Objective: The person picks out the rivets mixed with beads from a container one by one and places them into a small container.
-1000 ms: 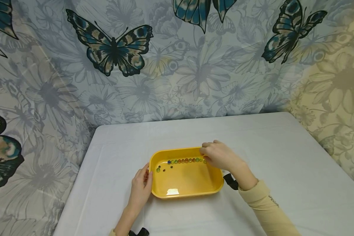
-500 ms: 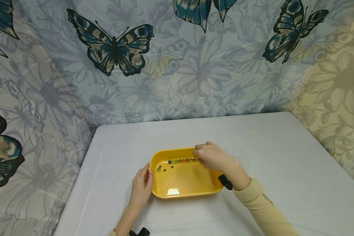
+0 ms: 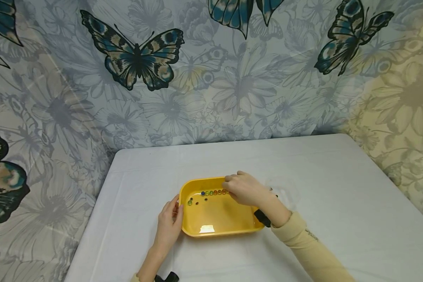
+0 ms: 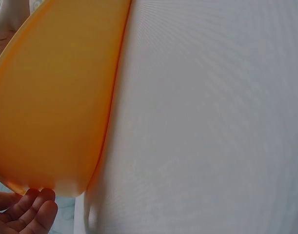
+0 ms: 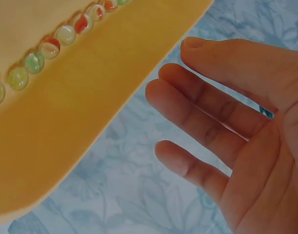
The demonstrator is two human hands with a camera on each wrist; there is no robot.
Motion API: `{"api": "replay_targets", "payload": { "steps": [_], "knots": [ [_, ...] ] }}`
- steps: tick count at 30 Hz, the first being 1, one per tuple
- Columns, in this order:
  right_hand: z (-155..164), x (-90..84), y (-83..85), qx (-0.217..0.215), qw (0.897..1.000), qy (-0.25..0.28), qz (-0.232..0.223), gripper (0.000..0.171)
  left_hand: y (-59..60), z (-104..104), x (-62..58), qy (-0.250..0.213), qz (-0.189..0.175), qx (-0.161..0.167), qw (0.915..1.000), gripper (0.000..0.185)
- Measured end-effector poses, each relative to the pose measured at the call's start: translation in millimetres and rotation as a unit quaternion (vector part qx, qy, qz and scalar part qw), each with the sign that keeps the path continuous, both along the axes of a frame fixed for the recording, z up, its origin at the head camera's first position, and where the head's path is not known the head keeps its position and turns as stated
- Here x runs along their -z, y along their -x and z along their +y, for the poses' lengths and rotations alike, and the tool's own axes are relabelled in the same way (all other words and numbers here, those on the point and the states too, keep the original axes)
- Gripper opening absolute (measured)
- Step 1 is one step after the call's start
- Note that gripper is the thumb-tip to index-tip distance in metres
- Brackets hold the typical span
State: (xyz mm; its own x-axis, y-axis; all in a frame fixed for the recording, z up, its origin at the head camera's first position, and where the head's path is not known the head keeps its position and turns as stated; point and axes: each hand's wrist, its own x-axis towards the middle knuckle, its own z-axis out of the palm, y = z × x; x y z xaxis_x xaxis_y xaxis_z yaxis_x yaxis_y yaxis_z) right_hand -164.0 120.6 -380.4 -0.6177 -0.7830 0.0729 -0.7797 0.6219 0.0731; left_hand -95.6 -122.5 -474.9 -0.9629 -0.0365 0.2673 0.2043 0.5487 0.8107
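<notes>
The white-covered table (image 3: 320, 168) runs well past the yellow tray (image 3: 222, 219), leaving room left and right. The left hand (image 3: 169, 217) rests relaxed fingers against the tray's left wall; the right hand (image 3: 244, 190) hovers over its far side, and I see nothing in those loosely bent fingers. Tending the row of glass marbles (image 3: 215, 192) along the tray's far wall seems the step; the next touch probably calls for light fingertips, lest they roll.
</notes>
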Motion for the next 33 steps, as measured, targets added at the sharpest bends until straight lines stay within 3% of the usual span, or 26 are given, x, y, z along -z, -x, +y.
{"api": "replay_targets", "payload": {
  "steps": [33],
  "knots": [
    [-41.1,18.9,9.3,-0.051,0.997,-0.01,-0.055,0.011,0.9,-1.1,3.7,0.003,0.016,0.007,0.9998,0.036]
  ]
}}
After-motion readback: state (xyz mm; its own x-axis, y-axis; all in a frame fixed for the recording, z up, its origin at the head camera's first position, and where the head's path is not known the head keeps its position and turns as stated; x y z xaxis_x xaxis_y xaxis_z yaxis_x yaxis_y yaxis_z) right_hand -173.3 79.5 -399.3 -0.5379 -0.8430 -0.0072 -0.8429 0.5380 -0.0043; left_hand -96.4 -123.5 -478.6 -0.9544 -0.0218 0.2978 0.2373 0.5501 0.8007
